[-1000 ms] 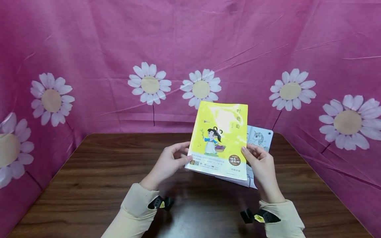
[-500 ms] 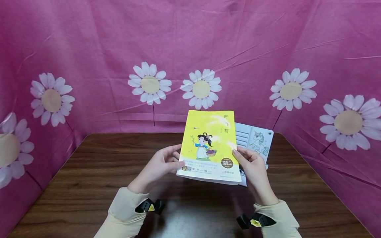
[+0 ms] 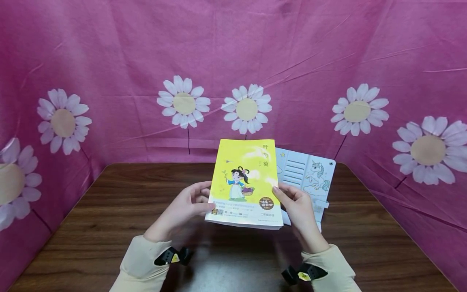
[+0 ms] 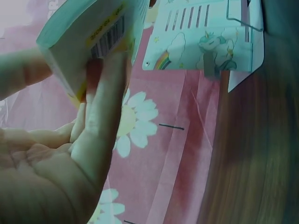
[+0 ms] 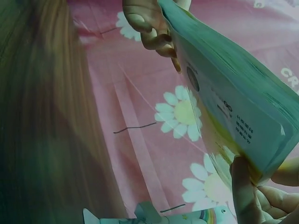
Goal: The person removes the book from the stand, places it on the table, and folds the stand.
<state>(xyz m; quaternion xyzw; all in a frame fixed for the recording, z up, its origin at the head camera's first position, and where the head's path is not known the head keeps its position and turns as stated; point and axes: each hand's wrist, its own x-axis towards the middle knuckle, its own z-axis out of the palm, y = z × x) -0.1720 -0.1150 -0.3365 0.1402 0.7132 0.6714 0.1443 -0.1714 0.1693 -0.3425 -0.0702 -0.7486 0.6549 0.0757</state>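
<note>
A yellow paperback book (image 3: 233, 162) with a cartoon figure carrying a basket on its cover is held up over the table, front towards the head camera. My left hand (image 3: 184, 209) grips its lower left edge, thumb on the front and fingers behind. On the other side my right hand (image 3: 299, 211) pinches the lower right edge the same way. The left wrist view shows the back cover's barcode (image 4: 110, 37) beside the fingers. Behind the book, to the right, a light-blue book stand (image 3: 318, 174) with a unicorn print and slots leans back, its left part hidden.
The dark wooden table (image 3: 120, 202) runs back to a pink cloth (image 3: 292, 40) printed with white daisies. A small clip (image 3: 322, 204) juts from the stand's lower right. Each wrist wears a black camera strap over a cream sleeve (image 3: 144, 259).
Both hands have carried the book left and slightly down, towards the middle of the table. More of the book stand now shows to its right.
</note>
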